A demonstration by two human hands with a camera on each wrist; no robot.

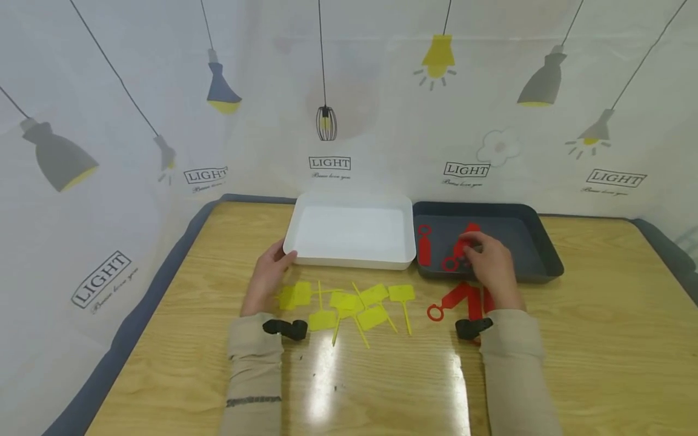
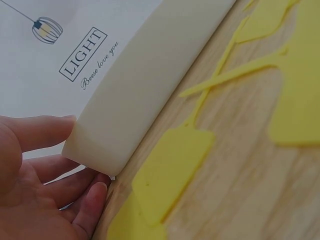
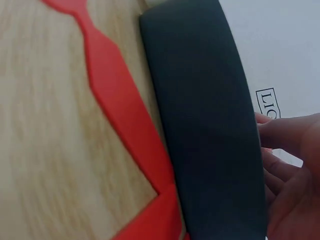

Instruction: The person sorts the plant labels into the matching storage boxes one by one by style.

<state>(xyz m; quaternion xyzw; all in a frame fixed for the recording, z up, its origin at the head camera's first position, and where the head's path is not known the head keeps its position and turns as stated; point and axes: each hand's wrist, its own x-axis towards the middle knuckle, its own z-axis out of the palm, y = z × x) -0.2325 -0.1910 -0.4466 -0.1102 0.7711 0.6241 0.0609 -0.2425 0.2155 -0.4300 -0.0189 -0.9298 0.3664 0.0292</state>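
Observation:
My left hand (image 1: pixel 271 270) grips the near left corner of a white tray (image 1: pixel 349 264), thumb at the rim and fingers around the outside. My right hand (image 1: pixel 492 262) is over the near part of a dark grey tray (image 1: pixel 537 242). Its thumb and fingers pinch a red tag (image 1: pixel 460 247) with a ring end; the dark wall hides most of this in the right wrist view. Another red ring tag (image 1: pixel 425 249) lies inside at the left. Several yellow plant labels (image 1: pixel 343 301) with thin stems overlap on the table before the white tray.
More red tags (image 1: pixel 455 296) lie on the wooden table (image 1: pixel 382 387) against the dark tray's front wall, partly hidden by my right wrist. The trays stand side by side. Behind them hangs a white cloth (image 1: pixel 382 169) printed with lamps. Each wrist wears a black strap mount (image 1: pixel 286 329).

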